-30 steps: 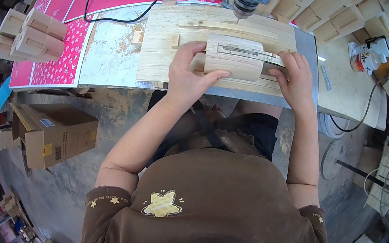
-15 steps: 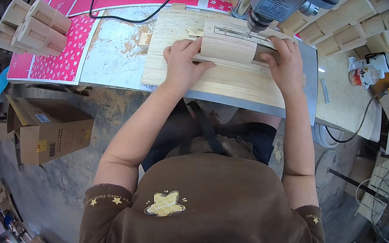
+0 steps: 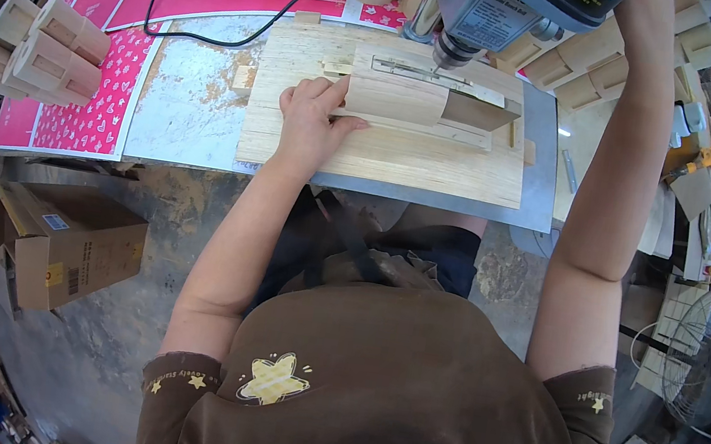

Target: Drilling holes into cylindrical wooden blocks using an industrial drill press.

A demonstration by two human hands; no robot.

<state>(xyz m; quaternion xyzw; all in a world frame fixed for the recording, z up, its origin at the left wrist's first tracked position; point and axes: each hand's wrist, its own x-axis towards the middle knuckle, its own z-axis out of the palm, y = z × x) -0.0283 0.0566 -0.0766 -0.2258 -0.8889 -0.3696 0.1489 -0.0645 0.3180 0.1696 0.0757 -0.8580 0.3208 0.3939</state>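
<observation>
A pale wooden block point(image 3: 396, 97) with a curved front lies on a flat wooden jig board point(image 3: 382, 160) under a bench drill point(image 3: 490, 9). My left hand point(image 3: 315, 118) grips the block's left end, fingers behind its edge and thumb stretched along the front. At the top right my right hand point(image 3: 641, 15) is raised beside the drill head; its fingers are hidden. The drill chuck point(image 3: 452, 51) hangs over a narrow metal-edged slot point(image 3: 422, 72) along the block's back. A darker block point(image 3: 480, 112) sits at the right end.
Hollowed wooden pieces point(image 3: 57, 53) are stacked at the left, and more point(image 3: 595, 69) stand behind at the right. A black cable point(image 3: 217, 41) crosses the dusty bench. A cardboard box point(image 3: 75, 246) stands on the floor at left, a fan point(image 3: 701, 352) at right.
My right hand has let go of the right end of the work and moved up to the right side of the drill. My left hand stays on the block.
</observation>
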